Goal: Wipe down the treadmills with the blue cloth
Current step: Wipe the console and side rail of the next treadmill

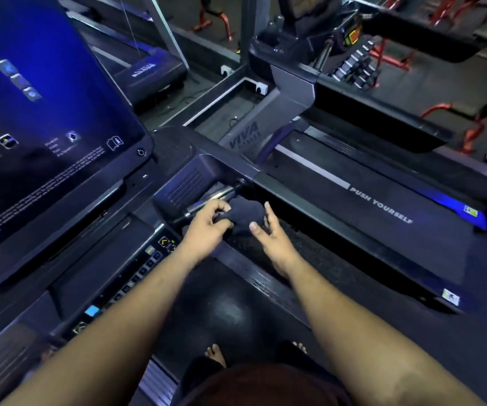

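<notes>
A dark blue cloth (pixel 245 213) lies bunched on the treadmill's handrail, just right of the silver grip bar (pixel 213 197). My left hand (pixel 207 227) pinches the cloth's left edge with curled fingers. On the other side, my right hand (pixel 271 235) is spread with straight fingers, its thumb and fingertips at the cloth's right side. The treadmill console (pixel 119 259) with its large lit screen (pixel 40 112) fills the left of the view.
A second treadmill's belt (pixel 383 218), printed PUSH YOURSELF, runs along the right. A button strip (pixel 136 276) sits below my left forearm. Bare feet stand on the dark belt (pixel 221 312) below. Red gym frames and weight stacks (pixel 356 65) stand beyond.
</notes>
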{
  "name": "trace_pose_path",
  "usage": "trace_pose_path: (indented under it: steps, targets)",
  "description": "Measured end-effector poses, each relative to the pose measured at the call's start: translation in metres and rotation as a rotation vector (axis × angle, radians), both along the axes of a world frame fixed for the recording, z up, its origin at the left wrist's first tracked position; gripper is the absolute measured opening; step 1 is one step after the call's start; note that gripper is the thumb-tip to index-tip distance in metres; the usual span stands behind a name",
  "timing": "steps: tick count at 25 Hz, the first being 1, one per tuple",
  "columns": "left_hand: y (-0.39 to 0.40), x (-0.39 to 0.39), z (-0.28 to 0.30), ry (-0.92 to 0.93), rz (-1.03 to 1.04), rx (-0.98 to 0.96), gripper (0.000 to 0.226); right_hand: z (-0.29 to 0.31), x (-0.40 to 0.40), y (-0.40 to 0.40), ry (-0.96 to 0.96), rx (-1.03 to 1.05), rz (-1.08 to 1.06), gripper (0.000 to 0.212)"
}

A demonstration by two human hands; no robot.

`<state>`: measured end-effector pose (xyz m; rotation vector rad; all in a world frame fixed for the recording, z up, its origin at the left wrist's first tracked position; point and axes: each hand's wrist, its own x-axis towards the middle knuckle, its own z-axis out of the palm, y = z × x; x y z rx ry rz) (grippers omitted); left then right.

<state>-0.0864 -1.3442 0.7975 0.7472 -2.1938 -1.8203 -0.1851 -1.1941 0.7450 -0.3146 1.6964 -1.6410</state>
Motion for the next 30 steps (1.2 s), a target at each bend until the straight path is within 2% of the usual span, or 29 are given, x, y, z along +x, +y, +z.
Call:
trace_pose_path:
  steps: [2,3,4,6,9,11,13,15,16,18,21,26,30]
  targets:
    - [0.043,-0.012,0.007,0.067,-0.010,0.261,0.025,0.006,-0.011,0.051,-0.123,-0.106,-0.087,0.068]
    - [0.063,-0.017,0.010,0.067,0.013,0.337,0.028,0.010,-0.016,0.071,-0.114,-0.127,-0.137,0.061]
    - [0.089,-0.024,0.011,0.070,0.036,0.410,0.029,0.017,-0.023,0.095,-0.046,-0.101,-0.185,0.055]
    - [0.144,-0.040,0.011,0.052,0.066,0.464,0.032,0.034,-0.043,0.144,0.211,0.038,-0.266,0.046]
    - [0.217,-0.077,0.000,-0.005,0.005,0.194,0.046,0.053,-0.084,0.214,0.503,0.299,-0.262,0.049]
    - [0.252,-0.106,-0.007,-0.084,-0.011,-0.016,0.047,0.063,-0.111,0.245,0.625,0.529,-0.208,0.055]
    - [0.272,-0.130,-0.017,-0.190,0.009,-0.151,0.044,0.058,-0.129,0.260,0.860,0.695,-0.158,0.064]
    - [0.279,-0.144,-0.031,-0.286,0.031,-0.206,0.041,0.039,-0.130,0.266,1.139,0.794,0.042,0.072]
    - [0.278,-0.145,-0.037,-0.300,0.028,-0.230,0.040,0.027,-0.122,0.268,1.206,0.836,0.206,0.073]
    - [0.274,-0.141,-0.046,-0.304,0.005,-0.317,0.041,0.000,-0.108,0.276,1.261,0.934,0.437,0.077]
    - [0.256,-0.129,-0.054,-0.297,-0.031,-0.504,0.046,-0.010,-0.114,0.268,1.287,1.001,0.455,0.079]
    - [0.195,-0.119,-0.060,-0.308,-0.049,-0.868,0.054,-0.001,-0.134,0.203,1.278,0.996,0.564,0.077]
    - [0.141,-0.117,-0.065,-0.388,-0.227,-0.982,0.067,-0.005,-0.125,0.224,1.348,1.027,0.560,0.074]
